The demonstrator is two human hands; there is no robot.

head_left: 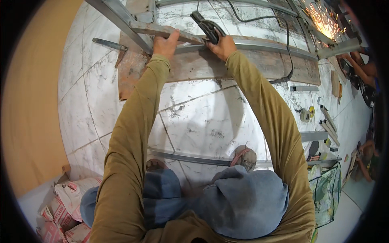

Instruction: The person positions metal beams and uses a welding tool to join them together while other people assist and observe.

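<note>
My left hand (165, 43) is closed around a worn, wood-like strip (184, 36) that lies along a grey metal frame (125, 22). In my right hand (223, 47), just to the right, is a black welding electrode holder (206, 26), its jaw end pointing up and left. My right fingers are wrapped around its lower end and partly hidden by it. Beneath both hands, a long wooden board (202, 71) lies on the floor under the frame's near rail (267, 47).
A black cable (288, 44) loops over the frame. Sparks (324, 22) fly at the upper right near another person's arms (358, 67). Metal offcuts (330, 125) and a tape roll (304, 116) lie right. A dark-handled tool (109, 43) lies left; printed sacks (77, 196) lie lower left.
</note>
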